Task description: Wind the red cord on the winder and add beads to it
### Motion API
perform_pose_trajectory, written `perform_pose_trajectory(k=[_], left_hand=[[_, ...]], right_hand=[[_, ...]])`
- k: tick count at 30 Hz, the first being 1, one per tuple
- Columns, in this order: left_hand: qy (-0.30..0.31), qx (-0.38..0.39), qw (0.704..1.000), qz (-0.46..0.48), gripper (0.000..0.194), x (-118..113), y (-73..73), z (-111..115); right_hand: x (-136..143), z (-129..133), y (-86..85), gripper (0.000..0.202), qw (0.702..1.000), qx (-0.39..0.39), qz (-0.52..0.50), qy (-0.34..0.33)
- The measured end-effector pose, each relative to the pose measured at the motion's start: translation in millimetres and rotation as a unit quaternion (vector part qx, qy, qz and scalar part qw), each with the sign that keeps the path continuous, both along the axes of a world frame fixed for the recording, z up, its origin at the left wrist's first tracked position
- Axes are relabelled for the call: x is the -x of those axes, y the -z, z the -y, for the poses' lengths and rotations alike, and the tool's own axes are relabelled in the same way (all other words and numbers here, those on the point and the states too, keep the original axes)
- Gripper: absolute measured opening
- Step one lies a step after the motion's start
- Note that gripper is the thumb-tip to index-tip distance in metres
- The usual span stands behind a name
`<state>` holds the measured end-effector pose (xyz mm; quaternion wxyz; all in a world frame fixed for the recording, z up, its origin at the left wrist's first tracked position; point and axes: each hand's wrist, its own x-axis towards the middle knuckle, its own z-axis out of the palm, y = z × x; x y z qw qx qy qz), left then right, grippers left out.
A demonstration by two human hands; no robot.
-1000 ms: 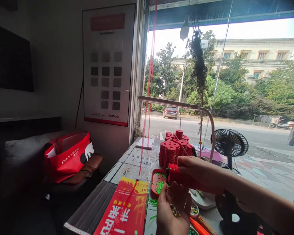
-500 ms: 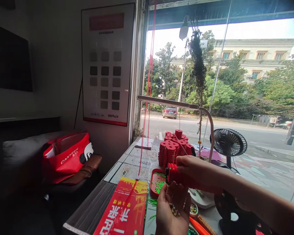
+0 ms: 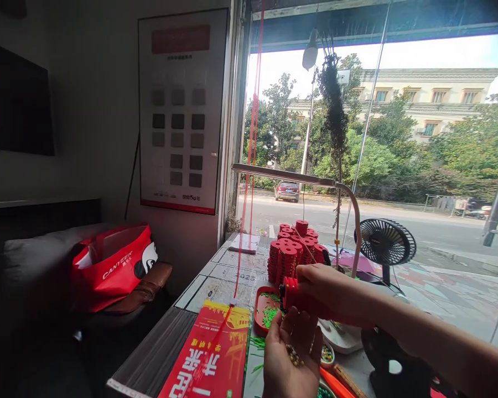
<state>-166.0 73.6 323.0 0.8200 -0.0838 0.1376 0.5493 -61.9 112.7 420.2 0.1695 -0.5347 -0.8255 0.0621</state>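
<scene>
Tbh my easiest way in to the red tray (image 3: 257, 310) is from its left, over the tabletop (image 3: 226, 272). Red stacks (image 3: 288, 258) wall off behind, my left hand (image 3: 289, 354) crowds the near side, my right hand (image 3: 314, 283) blocks the right.

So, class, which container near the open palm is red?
The tray just beyond the left hand, holding green pieces. Its red rim sets it apart from the two pale-rimmed bowls of beads.
</scene>
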Motion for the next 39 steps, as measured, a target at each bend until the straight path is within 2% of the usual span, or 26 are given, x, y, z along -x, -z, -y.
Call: perform_pose_trajectory(k=[3, 8, 11, 16, 18, 21, 24, 27, 31, 39], left_hand=[[0.007, -0.004, 1.0, 0.016, 0.043, 0.0, -0.1, 1.3], [0.006, -0.024, 0.999, 0.046, 0.053, 0.2, -3.1, 3.3], [0.019, -0.033, 0.998, 0.057, 0.06, 0.1, -5.1, 3.4], [0.021, -0.009, 0.999, 0.042, 0.062, -2.4, -8.3, 4.5], [0.014, -0.005, 0.999, 0.045, 0.061, -3.6, -8.4, 5.1], [-0.011, 0.006, 0.999, 0.031, 0.05, -4.8, -5.6, 5.1], [-0.017, 0.019, 1.0, 0.009, 0.039, -5.7, -1.0, 3.2], [-0.014, 0.01, 1.0, 0.006, 0.042, -6.2, 2.2, 0.5], [-0.01, -0.002, 1.0, 0.008, 0.041, -5.9, 3.4, -0.8], [-0.004, 0.007, 1.0, -0.006, 0.034, -4.7, -0.1, 0.7]], right_hand=[[3.4, 23.9, 5.9, 0.02, 0.999, -0.047, 0.016, -0.001], [7.9, 62.2, 37.2, 0.019, 0.996, -0.021, 0.045, -0.073], [10.2, 68.3, 55.2, 0.017, 0.997, -0.029, 0.057, -0.051], [12.3, 66.4, 72.6, 0.02, 0.98, -0.12, 0.142, -0.067], [11.1, 66.2, 69.5, 0.022, 0.985, -0.113, 0.113, -0.065], [2.6, 58.3, 50.0, 0.021, 0.999, -0.038, -0.005, -0.031], [-12.5, 34.6, 23.9, 0.016, 0.996, 0.02, -0.088, 0.011], [-24.9, 6.8, 8.0, 0.017, 0.991, 0.071, -0.115, -0.003], [-29.2, -10.6, 6.4, 0.022, 0.982, 0.13, -0.134, -0.012], [-27.7, -11.6, 7.3, 0.027, 0.976, 0.158, -0.152, -0.002]])
